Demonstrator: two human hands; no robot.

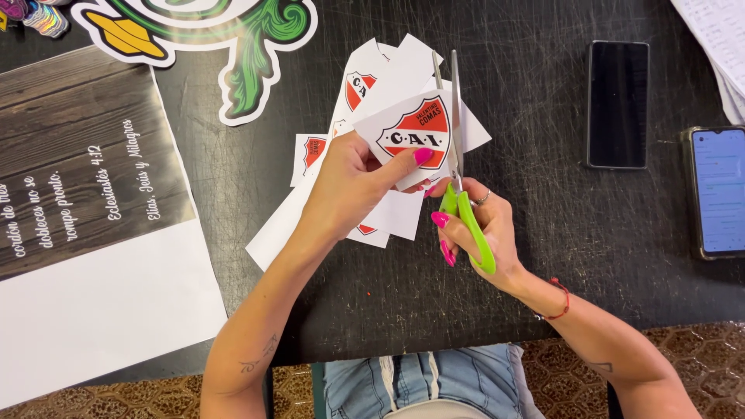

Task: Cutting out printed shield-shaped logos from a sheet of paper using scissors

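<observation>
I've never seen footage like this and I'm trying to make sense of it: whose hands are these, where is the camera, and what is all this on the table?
There is no machine here. One camera sits on a person's head and looks down at their own two bare hands over a scratched black table.

The left hand holds a white paper piece printed with a red and white shield emblem. The right hand works green-handled scissors, whose blades are at that paper's right side.

Beneath lie more white paper pieces with the same emblem. To the left is a large print with a wood-plank picture, and above it a green and yellow cut-out ornament. To the right lie a dark phone and a second phone with a lit screen.
</observation>
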